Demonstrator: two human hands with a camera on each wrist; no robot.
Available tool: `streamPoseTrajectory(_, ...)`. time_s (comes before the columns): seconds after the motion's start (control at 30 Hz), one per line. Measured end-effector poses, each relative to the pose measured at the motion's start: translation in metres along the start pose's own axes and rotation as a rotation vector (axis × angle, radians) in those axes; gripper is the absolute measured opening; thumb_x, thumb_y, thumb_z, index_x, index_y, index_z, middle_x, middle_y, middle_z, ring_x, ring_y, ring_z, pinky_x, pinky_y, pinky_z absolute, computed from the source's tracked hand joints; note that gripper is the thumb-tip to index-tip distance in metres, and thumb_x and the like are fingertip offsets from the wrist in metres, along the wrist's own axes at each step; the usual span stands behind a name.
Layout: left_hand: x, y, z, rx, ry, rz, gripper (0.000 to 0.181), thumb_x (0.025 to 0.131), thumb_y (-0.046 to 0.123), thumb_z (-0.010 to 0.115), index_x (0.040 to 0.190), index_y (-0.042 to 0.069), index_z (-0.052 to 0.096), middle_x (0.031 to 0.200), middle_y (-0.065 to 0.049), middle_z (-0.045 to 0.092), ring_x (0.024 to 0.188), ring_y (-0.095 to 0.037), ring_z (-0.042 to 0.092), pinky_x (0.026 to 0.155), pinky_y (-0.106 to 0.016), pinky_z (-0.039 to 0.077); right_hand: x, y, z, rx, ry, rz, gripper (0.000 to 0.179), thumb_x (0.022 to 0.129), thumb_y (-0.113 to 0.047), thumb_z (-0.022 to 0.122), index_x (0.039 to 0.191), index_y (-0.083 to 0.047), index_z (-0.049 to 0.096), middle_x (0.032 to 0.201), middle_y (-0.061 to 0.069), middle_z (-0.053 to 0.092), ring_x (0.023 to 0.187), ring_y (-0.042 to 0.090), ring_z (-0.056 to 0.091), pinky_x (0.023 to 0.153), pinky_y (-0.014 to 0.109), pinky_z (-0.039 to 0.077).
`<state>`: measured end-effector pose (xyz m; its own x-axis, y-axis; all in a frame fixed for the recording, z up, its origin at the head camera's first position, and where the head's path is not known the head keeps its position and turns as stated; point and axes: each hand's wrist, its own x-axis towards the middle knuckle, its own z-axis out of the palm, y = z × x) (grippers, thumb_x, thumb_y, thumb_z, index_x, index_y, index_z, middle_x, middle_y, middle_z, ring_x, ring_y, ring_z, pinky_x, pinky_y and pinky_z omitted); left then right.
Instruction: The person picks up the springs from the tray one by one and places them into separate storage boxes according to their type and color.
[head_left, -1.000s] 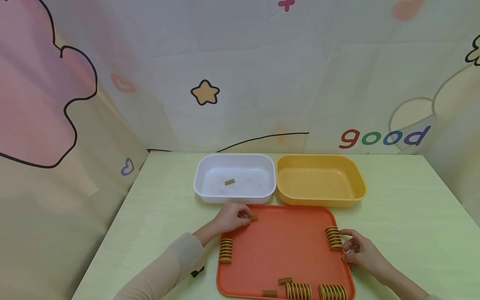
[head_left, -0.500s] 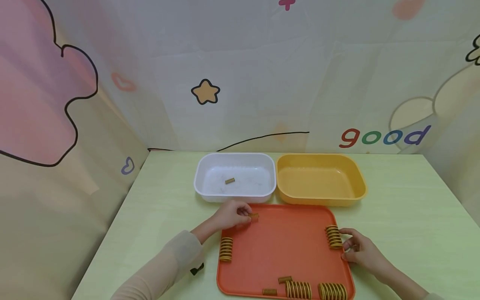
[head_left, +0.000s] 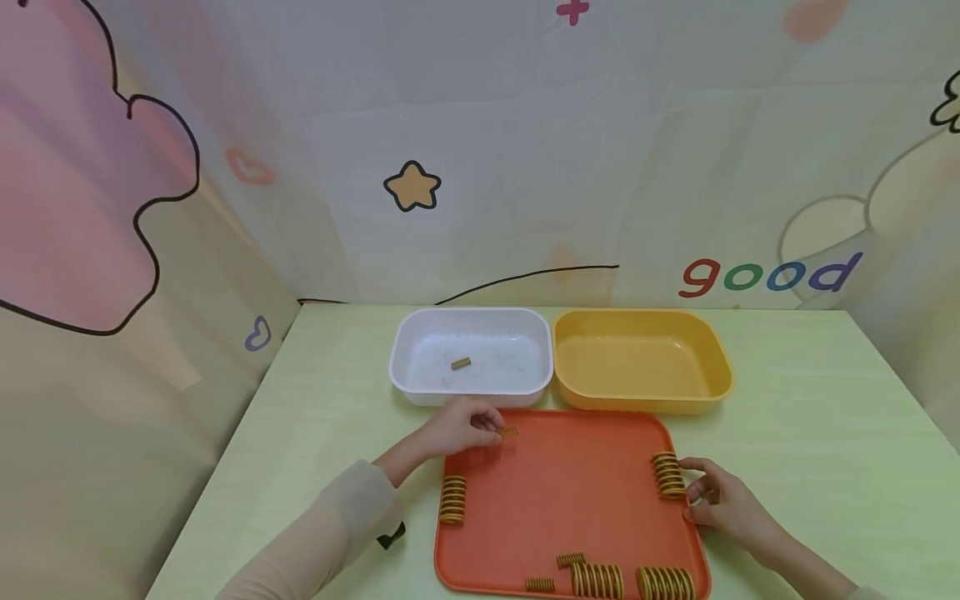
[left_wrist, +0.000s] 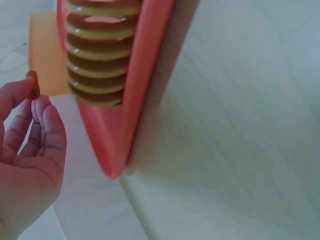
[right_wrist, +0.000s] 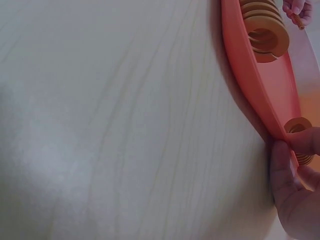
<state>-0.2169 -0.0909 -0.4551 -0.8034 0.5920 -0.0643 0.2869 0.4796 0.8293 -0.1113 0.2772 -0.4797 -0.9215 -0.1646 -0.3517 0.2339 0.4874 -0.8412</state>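
Between the thumb and fingertips of my left hand [head_left: 459, 427] is a small brass-coloured coil spring [head_left: 509, 432], pinched over the far left corner of the orange-red tray [head_left: 562, 492]. The left wrist view shows this small spring [left_wrist: 34, 86] end-up at the thumb tip. My right hand [head_left: 726, 502] grips the tray's right rim, thumb and fingers on either side of the edge in the right wrist view. Beside those fingers lies a large spring [head_left: 667, 477]. Another large spring [head_left: 453, 500] lies along the left rim.
Two large springs, left [head_left: 597, 581] and right [head_left: 666, 583], lie at the tray's near edge, beside two small ones. Behind the tray stand a white bin [head_left: 471, 398] holding one small spring [head_left: 461, 363] and a yellow bin [head_left: 641, 402]. A black object [head_left: 391, 536] lies left.
My left hand has risen slightly and shifted a little towards the white bin, still pinching the small spring. The right hand stays at the tray rim.
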Motion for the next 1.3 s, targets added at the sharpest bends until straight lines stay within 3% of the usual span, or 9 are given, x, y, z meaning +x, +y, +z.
streamPoseTrajectory(0.27,-0.014,0.036,-0.017,-0.035,-0.032,-0.014,0.018,0.077,0.004,0.064,0.092,-0.006,0.062,0.088,-0.015,0.064,0.077,-0.013,0.057,0.069,-0.016,0.047,0.0,0.001,0.0,0.008,-0.004,-0.001,0.062,0.07,0.006,0.059,0.126,0.008,0.031,0.084,0.009,0.049,0.069,0.014,0.048,0.059,0.023,0.048)
streamPoseTrajectory(0.37,-0.013,0.034,-0.019,-0.035,-0.023,-0.026,0.017,0.077,0.005,0.064,0.091,-0.005,0.063,0.087,-0.014,0.064,0.077,-0.013,0.057,0.068,-0.016,0.047,0.0,0.001,0.0,0.019,-0.008,0.0,0.062,0.071,0.007,0.058,0.126,0.009,0.03,0.084,0.009,0.048,0.069,0.014,0.048,0.06,0.024,0.049)
streamPoseTrajectory(0.57,-0.003,0.014,-0.016,-0.035,0.0,-0.029,0.017,0.076,0.01,0.067,0.09,0.001,0.064,0.086,-0.008,0.065,0.075,-0.008,0.056,0.069,-0.017,0.048,0.0,0.001,-0.001,0.022,-0.02,-0.016,0.061,0.071,0.006,0.057,0.125,0.011,0.03,0.084,0.01,0.048,0.069,0.013,0.048,0.06,0.024,0.049)
streamPoseTrajectory(0.77,0.002,0.014,-0.022,-0.066,0.013,-0.031,0.015,0.075,0.011,0.068,0.089,0.005,0.065,0.083,-0.004,0.064,0.075,-0.009,0.057,0.07,-0.021,0.049,0.0,0.001,-0.001,0.016,-0.024,-0.022,0.06,0.071,0.005,0.058,0.125,0.012,0.031,0.084,0.01,0.048,0.069,0.013,0.048,0.059,0.024,0.049)
streamPoseTrajectory(1.0,0.005,0.024,-0.03,-0.066,0.067,-0.027,0.015,0.075,0.01,0.068,0.088,0.004,0.064,0.08,-0.003,0.062,0.072,-0.007,0.053,0.068,-0.02,0.047,-0.001,0.001,-0.001,0.012,-0.029,-0.033,0.06,0.071,0.006,0.057,0.124,0.012,0.031,0.084,0.011,0.048,0.068,0.012,0.048,0.06,0.023,0.049)
streamPoseTrajectory(1.2,-0.004,0.052,-0.04,-0.055,0.089,-0.018,0.017,0.075,0.006,0.067,0.09,-0.002,0.064,0.085,-0.014,0.062,0.073,-0.009,0.053,0.07,-0.02,0.046,0.0,0.001,-0.001,0.003,-0.019,-0.025,0.06,0.071,0.006,0.058,0.125,0.012,0.031,0.083,0.009,0.049,0.068,0.013,0.048,0.059,0.023,0.049)
streamPoseTrajectory(1.3,-0.004,0.056,-0.043,-0.037,0.088,-0.009,0.017,0.076,0.005,0.065,0.091,-0.003,0.063,0.086,-0.015,0.062,0.074,-0.01,0.053,0.07,-0.019,0.046,0.0,0.001,-0.001,0.009,-0.019,-0.029,0.061,0.071,0.006,0.058,0.125,0.012,0.031,0.084,0.009,0.049,0.068,0.012,0.048,0.059,0.024,0.049)
